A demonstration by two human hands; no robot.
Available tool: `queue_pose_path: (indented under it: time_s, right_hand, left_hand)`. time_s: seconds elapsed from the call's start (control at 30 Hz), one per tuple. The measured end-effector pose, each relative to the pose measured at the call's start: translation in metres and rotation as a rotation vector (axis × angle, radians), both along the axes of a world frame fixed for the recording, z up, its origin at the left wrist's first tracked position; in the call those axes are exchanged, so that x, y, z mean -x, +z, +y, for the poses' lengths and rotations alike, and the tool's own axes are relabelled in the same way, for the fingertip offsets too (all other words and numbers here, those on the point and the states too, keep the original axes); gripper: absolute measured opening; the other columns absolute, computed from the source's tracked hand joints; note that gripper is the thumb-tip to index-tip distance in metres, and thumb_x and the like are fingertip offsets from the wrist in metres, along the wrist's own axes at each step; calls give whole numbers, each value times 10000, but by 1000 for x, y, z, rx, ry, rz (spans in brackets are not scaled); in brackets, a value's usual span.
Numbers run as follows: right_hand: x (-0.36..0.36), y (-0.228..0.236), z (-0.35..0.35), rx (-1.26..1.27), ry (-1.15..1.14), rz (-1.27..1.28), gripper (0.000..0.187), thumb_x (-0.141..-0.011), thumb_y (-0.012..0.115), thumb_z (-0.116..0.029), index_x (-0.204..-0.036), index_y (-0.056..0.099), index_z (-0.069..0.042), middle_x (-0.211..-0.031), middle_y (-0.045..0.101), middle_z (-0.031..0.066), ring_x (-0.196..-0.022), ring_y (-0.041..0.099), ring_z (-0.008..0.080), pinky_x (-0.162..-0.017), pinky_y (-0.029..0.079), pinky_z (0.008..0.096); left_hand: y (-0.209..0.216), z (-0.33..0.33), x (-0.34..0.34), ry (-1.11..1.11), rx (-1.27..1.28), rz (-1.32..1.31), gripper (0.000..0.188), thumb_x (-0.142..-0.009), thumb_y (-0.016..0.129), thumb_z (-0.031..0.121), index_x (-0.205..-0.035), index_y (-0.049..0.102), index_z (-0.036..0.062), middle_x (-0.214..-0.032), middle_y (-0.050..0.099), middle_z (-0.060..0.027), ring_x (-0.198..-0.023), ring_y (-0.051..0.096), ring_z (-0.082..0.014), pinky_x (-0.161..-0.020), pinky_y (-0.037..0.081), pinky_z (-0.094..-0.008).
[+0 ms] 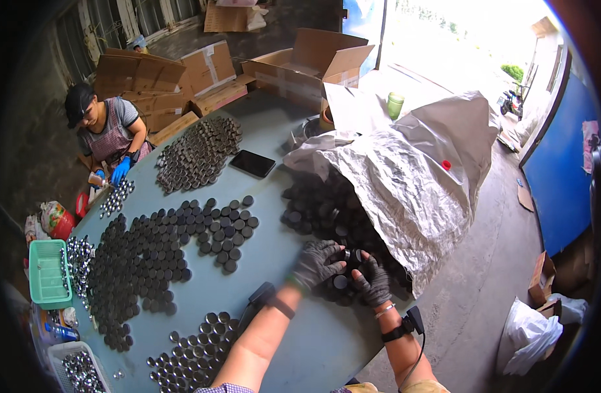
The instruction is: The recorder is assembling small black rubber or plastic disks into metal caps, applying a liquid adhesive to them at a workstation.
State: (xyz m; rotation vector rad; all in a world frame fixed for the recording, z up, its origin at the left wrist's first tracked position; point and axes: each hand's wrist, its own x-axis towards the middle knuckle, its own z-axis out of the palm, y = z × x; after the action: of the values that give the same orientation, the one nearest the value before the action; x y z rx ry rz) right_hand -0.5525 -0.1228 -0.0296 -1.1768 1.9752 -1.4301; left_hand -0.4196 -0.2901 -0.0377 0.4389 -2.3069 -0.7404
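Dark fingerless gloves cover both my hands, leaving the fingertips bare. My left hand [318, 264] reaches into the pile of black round caps [313, 209], its fingertips closed around a cap at the pile's near edge. Just to its right, my right hand [374, 283] pinches another black cap [355, 256] between thumb and fingers. The two hands almost meet over the pile. Below them sits a loose black cap [340, 281]. A crumpled silvery sack [405, 203] lies open over the right side of the pile and hides part of it.
Black caps [143, 255] lie spread across the blue-grey table [268, 229], with silvery open caps [199, 350] nearer me. A phone [252, 164] rests beyond. At the far left a blue-gloved person handles small shiny pieces [117, 198]. Cardboard boxes [287, 78] stand behind; a green basket [50, 272] is left.
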Motion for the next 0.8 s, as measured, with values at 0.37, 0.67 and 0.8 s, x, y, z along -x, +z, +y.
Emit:
queue_pose_path:
  time_s: [0.37, 0.67, 0.8]
  right_hand:
    - [-43, 0, 17, 51, 41, 322, 565, -794, 711, -395, -1261, 597, -97, -1298, 540, 225, -1182, 538, 407, -992, 450, 452]
    - [-94, 3, 42, 68, 186, 408, 562, -778, 727, -348, -1237, 607, -48, -1299, 534, 234, -1169, 527, 411, -997, 433, 463]
    - [-115, 5, 51, 101, 264, 447, 542, -771, 737, -329, -1216, 607, -48, -1279, 535, 247, -1150, 530, 435, -987, 436, 485]
  left_hand:
    - [8, 37, -60, -72, -67, -7, 443, -773, 770, 232, -1163, 634, 74, -1112, 662, -120, -1022, 628, -305, -890, 486, -406]
    - [26, 88, -121, 55, -78, -12, 433, -792, 742, 230, -1167, 637, 40, -1161, 653, -140, -1088, 602, -327, -962, 468, -415]
    - [31, 112, -151, 155, -3, -16, 407, -792, 736, 205, -1152, 640, 42, -1143, 650, -136, -1090, 602, -324, -964, 470, -419]
